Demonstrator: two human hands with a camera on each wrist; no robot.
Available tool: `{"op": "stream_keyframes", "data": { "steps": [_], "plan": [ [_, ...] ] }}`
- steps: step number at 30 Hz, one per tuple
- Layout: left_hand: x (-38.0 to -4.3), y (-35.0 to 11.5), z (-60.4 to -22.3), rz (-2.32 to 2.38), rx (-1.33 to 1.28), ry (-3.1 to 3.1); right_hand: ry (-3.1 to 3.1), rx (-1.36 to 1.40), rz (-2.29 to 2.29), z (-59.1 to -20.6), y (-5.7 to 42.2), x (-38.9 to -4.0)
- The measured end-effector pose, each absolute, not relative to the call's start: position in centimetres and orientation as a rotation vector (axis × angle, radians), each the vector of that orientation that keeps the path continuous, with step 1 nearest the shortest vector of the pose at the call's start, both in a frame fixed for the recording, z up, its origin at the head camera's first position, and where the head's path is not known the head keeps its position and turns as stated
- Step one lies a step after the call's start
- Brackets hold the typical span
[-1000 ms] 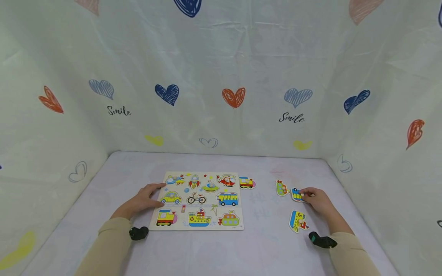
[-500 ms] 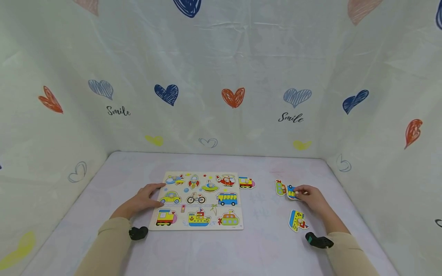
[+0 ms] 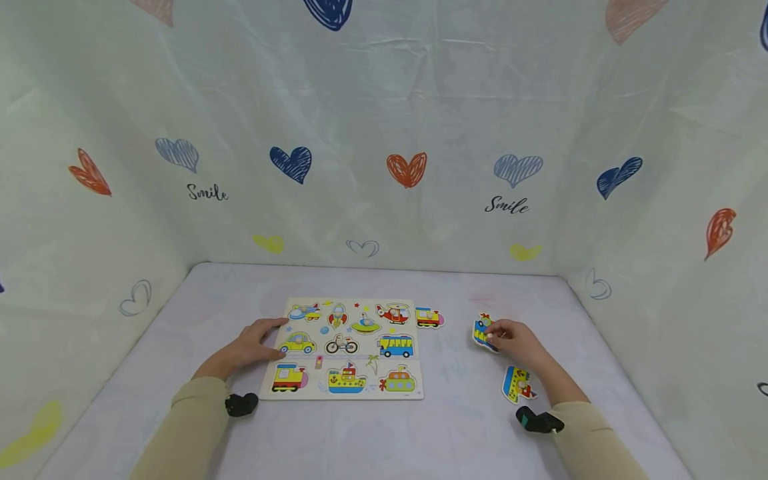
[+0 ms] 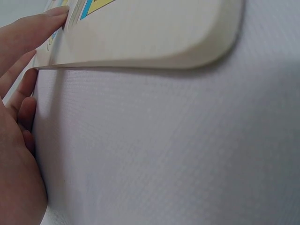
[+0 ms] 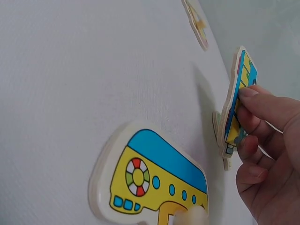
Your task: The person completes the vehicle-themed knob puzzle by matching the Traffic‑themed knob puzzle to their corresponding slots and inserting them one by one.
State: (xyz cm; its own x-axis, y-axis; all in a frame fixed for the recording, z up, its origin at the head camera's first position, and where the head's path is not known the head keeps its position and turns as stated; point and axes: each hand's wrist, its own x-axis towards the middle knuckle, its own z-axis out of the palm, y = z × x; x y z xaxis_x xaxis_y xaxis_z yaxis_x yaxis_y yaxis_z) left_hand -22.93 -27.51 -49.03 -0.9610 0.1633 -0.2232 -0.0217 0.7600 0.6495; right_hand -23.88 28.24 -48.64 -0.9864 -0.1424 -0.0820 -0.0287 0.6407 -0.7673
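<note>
A flat puzzle board with printed vehicles lies left of centre. At its left edge rests my left hand; in the left wrist view its thumb lies on the board's top. My right hand pinches a blue-and-yellow bus puzzle piece, which the right wrist view shows tilted and raised off the table. Behind the bus is the submarine piece, mostly hidden. A boat piece with a knob lies on the table, nearer to me than the right hand.
A train piece lies against the board's upper right side. The white-covered table is bounded by hanging white cloth printed with hearts. Black wrist cameras sit at both cuffs.
My right hand has carried the bus piece leftward from beside the submarine piece, now over most of it. The left hand and board have stayed in place.
</note>
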Motion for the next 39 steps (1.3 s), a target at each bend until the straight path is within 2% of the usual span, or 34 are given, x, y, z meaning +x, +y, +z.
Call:
{"op": "stream_keyframes", "data": {
  "steps": [20, 39],
  "plan": [
    [-22.9, -27.4, -49.2, 1.014, 0.094, 2.685, 2.656, -0.384, -1.237, -49.3, 24.5, -23.6],
    [-23.2, -27.6, -49.7, 0.992, 0.101, 2.701, 2.537, -0.286, -1.261, -50.1, 24.0, -24.1]
  ]
}}
